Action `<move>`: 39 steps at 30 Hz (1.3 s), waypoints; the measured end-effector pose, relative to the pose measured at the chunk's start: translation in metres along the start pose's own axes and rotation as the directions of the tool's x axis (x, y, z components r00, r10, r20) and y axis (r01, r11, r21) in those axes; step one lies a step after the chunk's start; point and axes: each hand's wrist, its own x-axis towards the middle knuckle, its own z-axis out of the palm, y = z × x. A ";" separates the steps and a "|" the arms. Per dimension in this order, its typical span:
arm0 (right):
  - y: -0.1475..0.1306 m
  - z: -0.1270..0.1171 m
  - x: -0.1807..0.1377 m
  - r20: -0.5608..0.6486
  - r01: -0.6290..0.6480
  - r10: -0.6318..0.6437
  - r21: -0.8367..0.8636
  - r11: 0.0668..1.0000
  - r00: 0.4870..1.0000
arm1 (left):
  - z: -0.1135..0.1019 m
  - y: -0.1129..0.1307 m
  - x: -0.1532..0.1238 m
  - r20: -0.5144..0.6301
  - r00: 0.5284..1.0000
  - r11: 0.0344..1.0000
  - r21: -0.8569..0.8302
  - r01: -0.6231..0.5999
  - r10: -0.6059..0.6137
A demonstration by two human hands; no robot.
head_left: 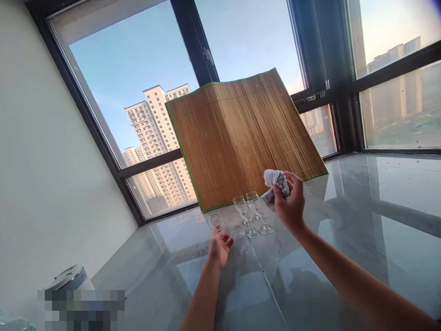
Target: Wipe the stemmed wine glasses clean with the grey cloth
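My left hand (219, 247) is closed around the stem of a clear wine glass (215, 222) on the glossy grey table (361, 239). Its bowl rises just above my fingers. To the right, my right hand (290, 202) is raised above the table and grips a crumpled grey cloth (276, 180). Between the two hands, slightly farther back, stands a tight group of several empty wine glasses (251, 211), upright on the table. The cloth hangs just right of and above that group, not touching it.
A bamboo mat (241, 133) with a green edge leans against the dark window frame behind the glasses. A white wall runs along the left. A round grey-and-white container (69, 277) sits at the lower left.
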 end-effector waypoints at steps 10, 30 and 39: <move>0.105 -0.006 0.001 -0.048 -0.343 0.352 -0.378 0.860 0.935 | 0.010 -0.006 -0.005 0.153 0.980 0.989 -0.059 0.137 -0.126; 0.122 -0.005 -0.008 0.124 -0.347 0.467 -0.511 0.786 0.875 | -0.003 -0.008 0.009 -0.037 0.996 0.931 0.359 -0.063 0.081; 0.120 -0.003 -0.013 0.157 -0.317 0.471 -0.555 0.769 0.868 | -0.041 0.013 0.040 0.016 0.877 0.367 0.904 -0.218 0.481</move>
